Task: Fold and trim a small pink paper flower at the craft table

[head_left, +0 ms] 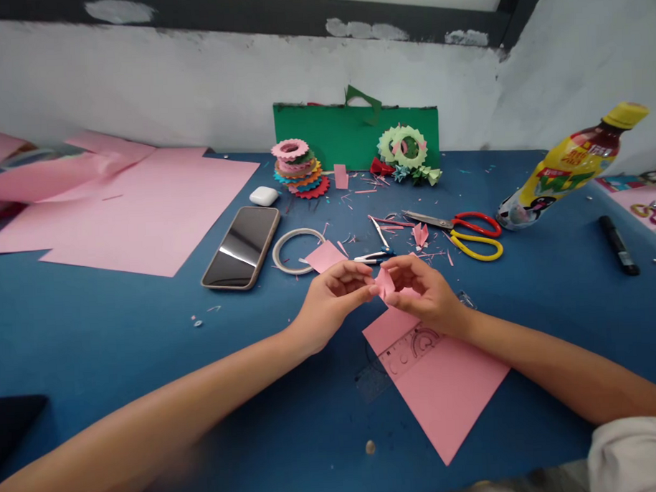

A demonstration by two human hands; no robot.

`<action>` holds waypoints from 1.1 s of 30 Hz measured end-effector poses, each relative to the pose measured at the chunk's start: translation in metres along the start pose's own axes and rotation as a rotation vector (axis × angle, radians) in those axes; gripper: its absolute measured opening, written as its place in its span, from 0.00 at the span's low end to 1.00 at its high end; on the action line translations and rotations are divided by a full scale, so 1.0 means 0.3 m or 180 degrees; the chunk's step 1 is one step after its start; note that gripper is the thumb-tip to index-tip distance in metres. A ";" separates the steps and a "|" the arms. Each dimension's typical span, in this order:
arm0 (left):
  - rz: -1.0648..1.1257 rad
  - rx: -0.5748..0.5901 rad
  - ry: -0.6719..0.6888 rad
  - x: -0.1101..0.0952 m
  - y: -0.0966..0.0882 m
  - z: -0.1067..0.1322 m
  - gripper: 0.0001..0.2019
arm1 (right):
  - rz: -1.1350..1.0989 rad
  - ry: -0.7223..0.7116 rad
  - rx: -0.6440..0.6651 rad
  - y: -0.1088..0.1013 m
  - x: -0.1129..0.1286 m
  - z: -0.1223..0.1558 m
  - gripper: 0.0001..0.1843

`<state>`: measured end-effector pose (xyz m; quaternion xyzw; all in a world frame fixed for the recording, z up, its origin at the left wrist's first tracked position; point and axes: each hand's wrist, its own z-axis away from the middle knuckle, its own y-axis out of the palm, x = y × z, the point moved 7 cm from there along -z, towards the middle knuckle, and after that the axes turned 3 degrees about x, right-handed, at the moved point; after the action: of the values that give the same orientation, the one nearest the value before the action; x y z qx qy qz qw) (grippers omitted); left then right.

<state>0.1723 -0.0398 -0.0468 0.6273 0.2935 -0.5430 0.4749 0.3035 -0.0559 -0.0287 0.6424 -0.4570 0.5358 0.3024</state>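
Between my two hands is a small folded piece of pink paper (384,283). My left hand (340,296) pinches its left edge with thumb and fingertips. On the other side, the thumb and fingers of my right hand (423,291) close around it. Below my right hand lies a pink paper sheet (451,392), with a clear plastic ruler (404,354) partly across it. A small pink paper square (327,256) rests behind my left hand, touching a roll of tape (285,240). Scissors (456,227) with red and yellow handles lie beyond my right hand, near another folded pink piece (420,235).
A phone (242,249) and a white earbud case (264,196) lie left. Stacked paper rings (298,168) and pale green rings (405,146) stand before a green board (329,131). A tilted bottle (567,169) and black marker (618,244) are right; large pink sheets (144,216) far left.
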 end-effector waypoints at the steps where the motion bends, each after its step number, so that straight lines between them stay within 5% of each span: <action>1: 0.0024 0.0011 -0.0001 0.001 0.000 0.000 0.12 | -0.0067 0.0099 -0.0050 -0.005 -0.007 -0.001 0.19; 10: -0.0117 0.0110 -0.0051 0.003 0.005 -0.003 0.09 | -0.0262 0.0664 0.0117 -0.003 -0.060 -0.013 0.20; 33: -0.0763 0.0278 -0.0335 0.002 0.017 0.004 0.07 | -0.0082 0.0639 0.0105 -0.005 -0.032 -0.020 0.10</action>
<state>0.1766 -0.0429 -0.0460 0.5785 0.3172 -0.6402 0.3935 0.3023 -0.0474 -0.0362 0.5962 -0.4072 0.6010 0.3429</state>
